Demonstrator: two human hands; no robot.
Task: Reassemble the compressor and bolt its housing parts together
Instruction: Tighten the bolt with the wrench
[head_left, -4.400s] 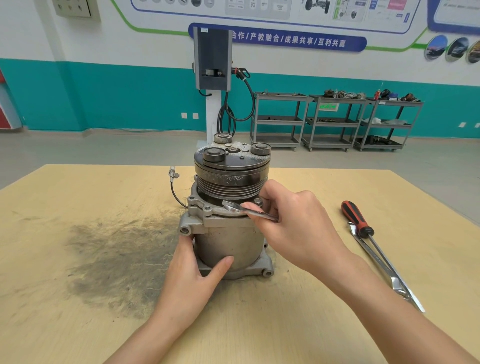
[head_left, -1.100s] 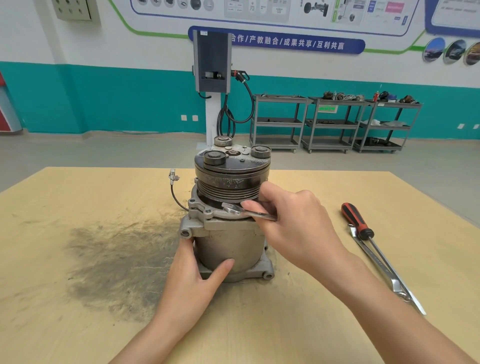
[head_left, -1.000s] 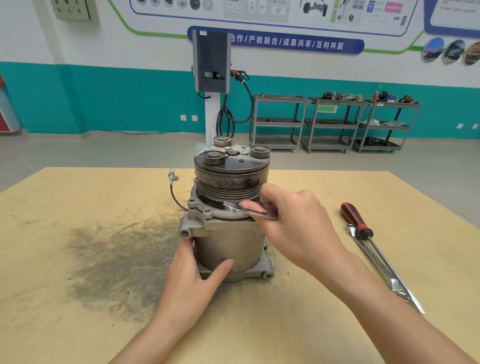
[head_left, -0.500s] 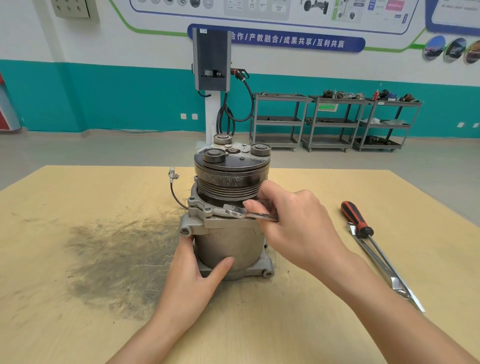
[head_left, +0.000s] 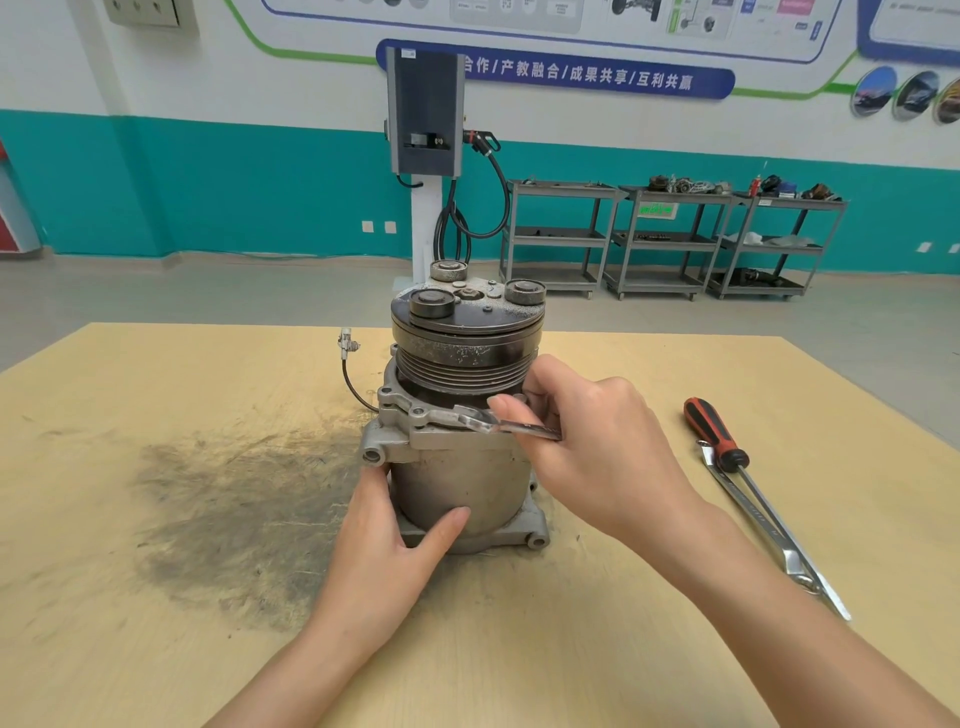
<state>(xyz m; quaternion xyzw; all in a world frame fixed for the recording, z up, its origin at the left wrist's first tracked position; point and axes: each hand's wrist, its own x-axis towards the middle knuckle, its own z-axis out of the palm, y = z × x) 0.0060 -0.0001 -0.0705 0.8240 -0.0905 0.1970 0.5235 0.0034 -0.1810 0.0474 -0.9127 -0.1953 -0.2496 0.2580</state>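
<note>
Left hand (head_left: 387, 545) cups compressor (head_left: 457, 415); right hand (head_left: 597, 447) pinches wrench (head_left: 498, 423), prob. on bolt.

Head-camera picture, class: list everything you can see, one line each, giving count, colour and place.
Compressor: one, grey with black pulley, upright at table centre.
Wrench: one, silver, on the compressor's flange.
Screwdriver: one, red and black handle, table right.
Long wrench: one, silver, beside the screwdriver.
Table: one, tan, dark smudge on its left.
Carts: three, grey, at the far wall.
Left hand: grips the compressor's body.
Right hand: holds the wrench.
</note>
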